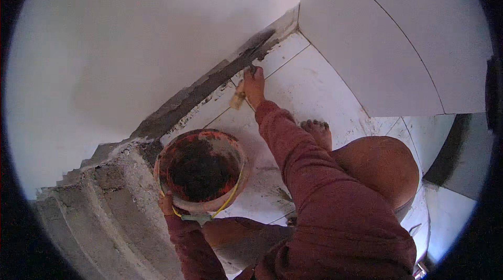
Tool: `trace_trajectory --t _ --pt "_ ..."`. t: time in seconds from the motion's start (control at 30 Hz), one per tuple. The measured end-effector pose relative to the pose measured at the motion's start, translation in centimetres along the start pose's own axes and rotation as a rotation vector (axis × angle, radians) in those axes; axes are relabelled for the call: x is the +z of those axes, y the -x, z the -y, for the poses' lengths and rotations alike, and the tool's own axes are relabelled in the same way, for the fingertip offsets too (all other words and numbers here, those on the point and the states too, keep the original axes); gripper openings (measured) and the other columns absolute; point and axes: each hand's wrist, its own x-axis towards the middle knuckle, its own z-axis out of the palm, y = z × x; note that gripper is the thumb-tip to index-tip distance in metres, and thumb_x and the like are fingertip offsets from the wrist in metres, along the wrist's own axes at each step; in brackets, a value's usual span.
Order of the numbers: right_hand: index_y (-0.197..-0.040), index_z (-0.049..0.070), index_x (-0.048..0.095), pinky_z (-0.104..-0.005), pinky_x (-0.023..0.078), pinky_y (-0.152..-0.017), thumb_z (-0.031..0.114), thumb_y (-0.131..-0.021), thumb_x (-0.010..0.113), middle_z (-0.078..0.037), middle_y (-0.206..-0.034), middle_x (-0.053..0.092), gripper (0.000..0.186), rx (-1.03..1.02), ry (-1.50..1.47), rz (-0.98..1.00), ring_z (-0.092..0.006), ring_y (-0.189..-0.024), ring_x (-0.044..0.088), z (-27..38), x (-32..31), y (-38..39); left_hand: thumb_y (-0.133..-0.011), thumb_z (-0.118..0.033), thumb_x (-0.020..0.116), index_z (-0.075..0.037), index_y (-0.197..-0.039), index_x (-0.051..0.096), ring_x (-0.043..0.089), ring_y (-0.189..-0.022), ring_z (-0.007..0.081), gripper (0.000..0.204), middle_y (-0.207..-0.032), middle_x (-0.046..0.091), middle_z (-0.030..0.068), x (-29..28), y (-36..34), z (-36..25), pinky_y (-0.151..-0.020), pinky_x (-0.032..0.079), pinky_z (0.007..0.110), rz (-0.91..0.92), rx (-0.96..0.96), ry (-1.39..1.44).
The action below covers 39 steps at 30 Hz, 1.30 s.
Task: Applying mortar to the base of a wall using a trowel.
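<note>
My right hand [254, 85] reaches forward to the foot of the wall, its fingers closed around a trowel. The trowel's pale wooden handle [238, 96] sticks out below the hand; its dark blade is mostly hidden at the fingertips, close to the rough strip. This strip of grey mortar [201, 92] runs along the bottom of the wall, darker and wet-looking in parts. At the lower left, my left hand [166, 204] grips the rim of a bucket [238, 154]. Dark mix [201, 170] lies inside the bucket, with reddish smears on its inner wall. A yellow handle [226, 204] hangs at its near side.
Rough concrete steps [105, 217] descend at the left, beside the bucket. White floor tiles [293, 86], smeared with mortar, lie under my bare foot [317, 132]. A pale wall [141, 34] rises on the left, a white panelled surface [387, 44] on the right.
</note>
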Motion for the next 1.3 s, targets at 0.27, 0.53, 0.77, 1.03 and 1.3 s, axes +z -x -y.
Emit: trace_trajectory --t 0.27,0.53,0.77,1.03,1.3 --pt "-0.085 0.005 0.035 -0.0370 0.045 -0.040 0.013 -0.078 0.045 -0.012 -0.073 0.048 0.015 -0.523 0.436 0.107 -0.0232 -0.049 0.050 -6.6 -11.9 -11.4 -0.076 -0.015 0.055 -0.005 -0.099 0.049 0.051 -0.071 0.0149 0.026 -0.083 0.054 0.0028 2.4 -3.5 -13.8 -0.065 0.044 0.027 0.521 -0.051 1.106" --pt "-0.082 0.000 0.047 -0.0409 0.038 -0.071 0.017 -0.071 0.052 -0.018 -0.078 0.052 0.021 0.096 -0.198 -0.091 -0.0326 -0.074 0.050 -1.8 -2.7 -3.8 -0.077 -0.020 0.053 -0.005 -0.095 0.050 0.051 -0.069 0.0139 0.024 -0.082 0.054 0.0034 -2.9 -0.6 -9.0 -0.062 0.044 0.026 0.364 -0.131 1.083" --pt "-0.087 -0.001 0.042 -0.0408 0.039 -0.068 0.023 -0.075 0.049 -0.018 -0.076 0.050 0.028 -0.451 0.828 0.057 -0.0329 -0.072 0.050 -4.2 -5.6 -8.1 -0.078 -0.025 0.052 -0.004 -0.092 0.051 0.050 -0.067 0.0131 0.025 -0.081 0.055 0.0038 -2.7 -1.9 -11.5 -0.060 0.043 0.025 0.349 -0.115 1.110" --pt "-0.083 0.003 0.039 -0.0400 0.045 -0.049 0.012 -0.081 0.042 -0.010 -0.062 0.044 0.010 0.252 -0.413 0.058 -0.0258 -0.053 0.050 2.6 -5.2 -3.3 -0.079 -0.029 0.050 -0.004 -0.088 0.051 0.049 -0.065 0.0122 0.027 -0.080 0.055 0.0043 -4.9 -0.1 -12.9 -0.058 0.043 0.025 0.291 -0.109 1.119" --pt "-0.085 0.003 0.041 -0.0349 0.044 -0.062 0.005 -0.075 0.049 -0.014 -0.074 0.045 0.012 0.284 -0.290 0.031 -0.0274 -0.071 0.051 4.7 -2.8 0.9 -0.074 -0.019 0.052 -0.003 -0.083 0.053 0.049 -0.064 0.0120 0.018 -0.075 0.054 0.0045 -5.4 -0.2 -15.8 -0.056 0.042 0.026 0.345 -0.153 1.225"
